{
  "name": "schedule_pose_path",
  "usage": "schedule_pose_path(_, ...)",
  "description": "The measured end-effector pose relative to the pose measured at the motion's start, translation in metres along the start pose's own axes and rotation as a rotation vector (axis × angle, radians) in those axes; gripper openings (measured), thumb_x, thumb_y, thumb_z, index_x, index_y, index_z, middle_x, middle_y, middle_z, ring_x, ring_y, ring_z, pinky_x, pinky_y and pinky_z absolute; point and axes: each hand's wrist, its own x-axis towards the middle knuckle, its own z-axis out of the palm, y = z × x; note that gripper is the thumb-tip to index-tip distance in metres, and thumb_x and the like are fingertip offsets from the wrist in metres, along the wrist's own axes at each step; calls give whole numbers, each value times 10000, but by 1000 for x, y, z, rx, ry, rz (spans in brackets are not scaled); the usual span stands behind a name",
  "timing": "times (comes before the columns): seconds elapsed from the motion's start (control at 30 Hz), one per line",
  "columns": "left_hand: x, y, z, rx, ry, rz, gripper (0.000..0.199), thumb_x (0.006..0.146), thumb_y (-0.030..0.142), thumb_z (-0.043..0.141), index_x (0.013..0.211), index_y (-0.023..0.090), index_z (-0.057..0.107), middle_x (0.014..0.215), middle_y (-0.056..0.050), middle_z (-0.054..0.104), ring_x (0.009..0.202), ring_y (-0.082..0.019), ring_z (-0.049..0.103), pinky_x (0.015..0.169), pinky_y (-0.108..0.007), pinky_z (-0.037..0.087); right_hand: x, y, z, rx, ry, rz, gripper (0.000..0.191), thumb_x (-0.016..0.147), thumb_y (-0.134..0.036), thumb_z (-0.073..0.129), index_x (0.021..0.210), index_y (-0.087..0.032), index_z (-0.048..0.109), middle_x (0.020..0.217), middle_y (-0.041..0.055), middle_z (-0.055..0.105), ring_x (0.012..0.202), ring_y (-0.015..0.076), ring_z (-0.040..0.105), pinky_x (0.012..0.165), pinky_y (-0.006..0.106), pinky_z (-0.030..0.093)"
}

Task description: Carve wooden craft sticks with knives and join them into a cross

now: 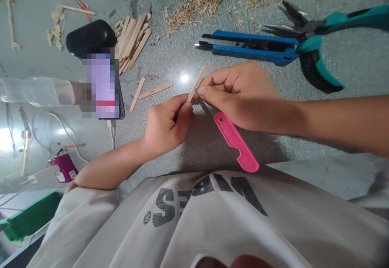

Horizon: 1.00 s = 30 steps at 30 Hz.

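My left hand [170,124] is closed, pinching the lower end of a wooden craft stick [199,79] between thumb and fingers. The stick slants up and to the right. My right hand [240,97] is closed too, gripping a pink-handled folding knife [235,140] by its blade. The blade's tip pokes out beside the right thumb, against or very near the stick; contact is hard to make out. The pink handle hangs below the right hand, toward my shirt. Two more craft sticks, one plain [137,94] and one with a small slot [156,91], lie left of my hands.
A pile of craft sticks [133,41] lies by a black case [91,37] and a phone [105,85] with a cable. A blue utility knife [252,47] and teal-handled pliers [313,33] lie at upper right. Wood shavings [203,0] cover the far side.
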Motion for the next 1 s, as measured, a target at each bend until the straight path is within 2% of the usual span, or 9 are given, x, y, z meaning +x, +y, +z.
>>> schedule_pose_path(0.17, 3, 2, -3, -51, 2, -11, 389, 1173, 479, 568, 1033, 212, 814, 711, -29, 779, 629, -166, 697, 632, -325, 573, 1, -5, -1, -21, 10, 28, 424, 1062, -134, 615, 643, -185, 578, 558, -59, 359, 542, 79, 261, 520, 297, 230)
schedule_pose_path(0.3, 3, 2, -3, 4, 5, 20, 443, 1177, 485, 537, 971, 199, 805, 643, -13, 713, 567, -141, 615, 589, -299, 509, 3, -5, -2, -54, 16, 49, 413, 1037, -88, 609, 632, -172, 596, 574, -32, 422, 547, 78, 292, 520, 293, 234)
schedule_pose_path(0.37, 2, 1, -2, 51, 31, 41, 455, 1174, 485, 531, 973, 191, 813, 623, -6, 686, 551, -132, 585, 575, -291, 477, 4, -5, -4, -43, 28, 41, 399, 1031, -90, 625, 641, -175, 611, 552, -37, 405, 534, 79, 290, 516, 296, 229)
schedule_pose_path(0.5, 1, 0, -3, 52, 33, 40, 403, 1166, 443, 548, 1041, 196, 840, 662, -9, 728, 571, -134, 621, 607, -289, 515, 4, -4, -7, -40, 0, -26, 465, 1029, -113, 693, 601, -185, 526, 543, -49, 372, 548, 75, 283, 545, 289, 274)
schedule_pose_path(0.63, 2, 2, -3, 1, 11, -11, 383, 1170, 426, 548, 1095, 207, 854, 704, -17, 779, 589, -141, 667, 628, -288, 561, 6, -3, -8, -47, -42, -36, 491, 1041, -67, 649, 595, -182, 478, 548, -52, 366, 561, 77, 300, 586, 295, 282)
schedule_pose_path(0.87, 2, 2, -1, 12, 26, 30, 395, 1175, 435, 558, 1028, 206, 843, 683, -13, 758, 592, -142, 675, 610, -294, 539, 7, -4, -8, -95, -40, -10, 485, 1053, -85, 611, 585, -186, 531, 562, -38, 382, 566, 89, 285, 563, 317, 215)
schedule_pose_path(1.0, 1, 3, 0, 35, 25, 18, 411, 1183, 462, 538, 1064, 223, 849, 708, -17, 767, 615, -152, 692, 621, -310, 550, 6, -6, -9, -97, -32, -16, 460, 1031, -55, 597, 590, -184, 579, 584, -22, 424, 578, 98, 321, 564, 326, 208)
